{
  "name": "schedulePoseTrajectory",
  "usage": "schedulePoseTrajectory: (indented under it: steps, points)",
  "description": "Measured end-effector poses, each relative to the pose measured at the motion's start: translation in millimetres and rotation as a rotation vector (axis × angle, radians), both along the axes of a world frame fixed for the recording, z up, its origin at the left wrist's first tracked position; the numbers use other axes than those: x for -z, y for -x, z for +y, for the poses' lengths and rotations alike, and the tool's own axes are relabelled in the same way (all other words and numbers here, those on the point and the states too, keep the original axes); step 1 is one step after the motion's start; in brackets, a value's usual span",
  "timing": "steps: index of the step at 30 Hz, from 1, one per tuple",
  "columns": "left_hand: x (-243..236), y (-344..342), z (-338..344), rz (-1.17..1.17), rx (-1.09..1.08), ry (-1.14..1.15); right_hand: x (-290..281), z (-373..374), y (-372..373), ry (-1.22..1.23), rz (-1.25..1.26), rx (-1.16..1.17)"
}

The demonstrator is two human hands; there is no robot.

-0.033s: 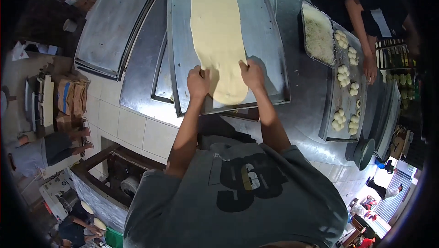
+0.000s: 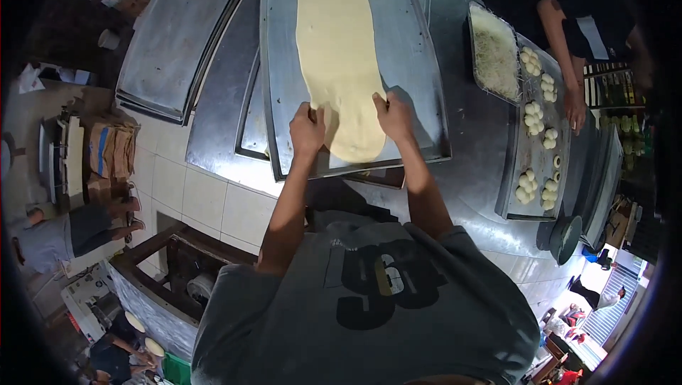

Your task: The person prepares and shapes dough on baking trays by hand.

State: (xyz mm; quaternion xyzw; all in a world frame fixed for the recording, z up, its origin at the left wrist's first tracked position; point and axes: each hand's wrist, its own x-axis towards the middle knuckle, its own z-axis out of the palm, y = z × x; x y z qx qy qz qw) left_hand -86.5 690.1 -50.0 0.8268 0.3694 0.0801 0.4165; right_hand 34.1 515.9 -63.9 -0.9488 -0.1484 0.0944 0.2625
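A long, flat sheet of pale yellow dough lies lengthwise on a large metal baking tray. My left hand pinches the dough's left edge near its close end, fingers curled and thumb on top. On the opposite edge, at about the same height, my right hand grips the dough in the same way. Between both hands the dough shows slight creases. Its rounded near end rests on the tray just short of the front rim. The fingertips under the dough's edges are hidden.
The tray sits on a metal table, over other trays. Stacked dark trays stand at left. At right are a pan of pale shreds and a tray with clustered dough balls. A co-worker's hand touches that tray's far side.
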Motion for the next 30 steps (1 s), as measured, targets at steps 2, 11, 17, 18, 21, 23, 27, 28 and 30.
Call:
schedulePoseTrajectory:
  steps: [2,11,17,18,21,23,27,28,30]
  points:
    - [-9,8,-4,-0.064,-0.045,0.102,-3,-8,5,-0.414,0.156,0.023]
    - [-12,24,-5,-0.3,0.263,0.134,-11,-38,2,-0.532,0.232,-0.294]
    - [-10,55,8,-0.15,0.135,0.462,-36,-99,-5,-0.694,0.667,-0.11]
    - [-6,53,6,-0.142,0.162,0.439,-25,-99,-8,-0.541,0.589,-0.15]
    - [-7,45,-10,-0.257,0.194,0.208,-23,-89,4,-0.658,0.659,-0.164]
    - [-11,44,-19,-0.243,0.221,0.133,-29,-82,12,-0.527,0.484,-0.221]
    - [-3,46,-29,-0.214,0.243,-0.063,-50,-77,16,-0.222,0.304,-0.313]
    - [6,48,-28,-0.263,0.2,0.11,-53,-77,16,-0.178,0.472,-0.287]
    - [4,51,-22,-0.331,0.126,0.615,-47,-95,8,-0.431,0.58,-0.313]
